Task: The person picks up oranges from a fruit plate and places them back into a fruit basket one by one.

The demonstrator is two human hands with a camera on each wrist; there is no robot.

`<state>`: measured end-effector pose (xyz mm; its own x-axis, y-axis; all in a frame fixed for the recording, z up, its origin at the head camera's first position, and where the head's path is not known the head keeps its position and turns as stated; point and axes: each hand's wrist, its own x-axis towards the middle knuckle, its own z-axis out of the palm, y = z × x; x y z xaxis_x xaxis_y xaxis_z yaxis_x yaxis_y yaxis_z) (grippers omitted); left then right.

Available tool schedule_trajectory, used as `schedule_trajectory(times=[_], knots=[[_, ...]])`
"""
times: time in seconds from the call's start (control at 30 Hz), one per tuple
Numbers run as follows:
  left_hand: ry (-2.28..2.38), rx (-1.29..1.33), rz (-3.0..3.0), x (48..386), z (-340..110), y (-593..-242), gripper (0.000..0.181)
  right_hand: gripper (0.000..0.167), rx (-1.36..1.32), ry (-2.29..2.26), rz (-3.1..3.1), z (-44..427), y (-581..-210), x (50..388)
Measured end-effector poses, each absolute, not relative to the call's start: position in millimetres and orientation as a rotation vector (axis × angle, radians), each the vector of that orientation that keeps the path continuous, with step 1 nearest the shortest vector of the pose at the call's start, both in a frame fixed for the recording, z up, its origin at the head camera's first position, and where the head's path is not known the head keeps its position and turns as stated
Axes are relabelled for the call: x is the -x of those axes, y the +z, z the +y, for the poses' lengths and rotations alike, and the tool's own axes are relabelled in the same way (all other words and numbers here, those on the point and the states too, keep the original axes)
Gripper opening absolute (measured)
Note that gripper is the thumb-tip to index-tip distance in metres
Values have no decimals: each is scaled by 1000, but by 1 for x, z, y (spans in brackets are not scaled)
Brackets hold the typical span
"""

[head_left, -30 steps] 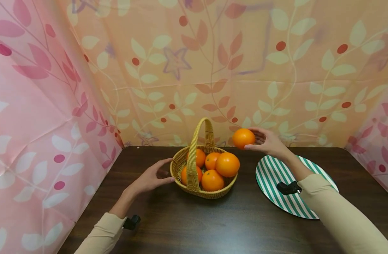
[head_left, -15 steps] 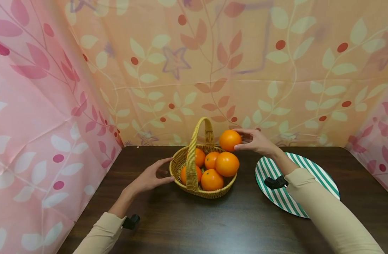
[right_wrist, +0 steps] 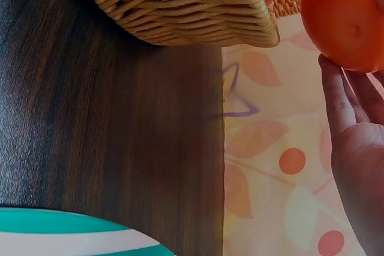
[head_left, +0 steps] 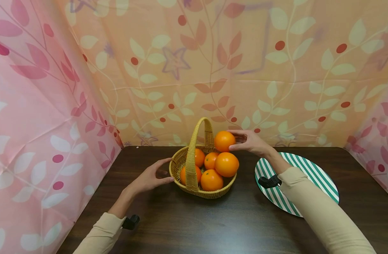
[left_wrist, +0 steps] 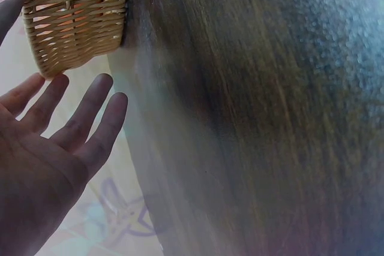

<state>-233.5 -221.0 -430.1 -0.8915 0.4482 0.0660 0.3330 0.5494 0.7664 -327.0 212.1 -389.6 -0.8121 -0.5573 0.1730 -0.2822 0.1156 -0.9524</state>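
With thumb and fingers my right hand (head_left: 250,143) grips an orange (head_left: 225,141) above the back right rim of a yellow wicker basket (head_left: 209,194). Several more oranges lie in the basket, and the large orange (head_left: 227,164) at its right side sits just below the held one. In the right wrist view the held orange (right_wrist: 345,28) appears against the fingertips, close to the basket wall (right_wrist: 198,13). My left hand (head_left: 149,177) has its fingertips and thumb at the basket's left rim. The left wrist view shows that hand (left_wrist: 45,160) with fairly straight, spread fingers at the wicker (left_wrist: 78,28).
A round placemat with green and white stripes (head_left: 321,180) lies at the right, partly under my right forearm. The dark wooden table (head_left: 194,225) ends at a patterned cloth (head_left: 254,88) behind. The basket's tall arched handle (head_left: 191,165) rises over the oranges.
My right hand has carried the orange leftward from beside the basket to over its back right rim. My left hand and the basket have stayed in place.
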Motion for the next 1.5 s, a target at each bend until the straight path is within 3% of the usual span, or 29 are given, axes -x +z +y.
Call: schedule_trajectory(times=[1.5], knots=[[1283,-692,2632,232,-220,-430,79,60,841,-1720,2093,191,-390,331]])
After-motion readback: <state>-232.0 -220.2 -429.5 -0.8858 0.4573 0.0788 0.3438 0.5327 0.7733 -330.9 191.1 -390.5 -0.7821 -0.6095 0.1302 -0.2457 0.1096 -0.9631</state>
